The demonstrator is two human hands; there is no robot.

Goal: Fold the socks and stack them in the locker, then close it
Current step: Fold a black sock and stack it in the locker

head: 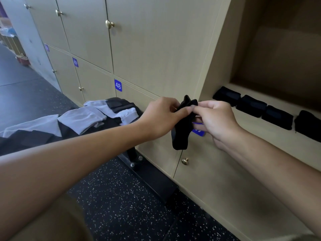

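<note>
Head view: mid-frame, left hand (160,115) and right hand (214,119) pinch a black sock (182,131) to fold it; folded socks (251,106) line the open locker (271,70), right.

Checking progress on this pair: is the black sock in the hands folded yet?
Not yet: the black sock hangs loose below the left hand and right hand, which pinch its bunched top.

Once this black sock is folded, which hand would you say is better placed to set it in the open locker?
The right hand, probably. It pinches the sock on the side nearest the open locker, close to the row of folded socks. The left hand holds the sock from the far side and would have to cross over.
</note>
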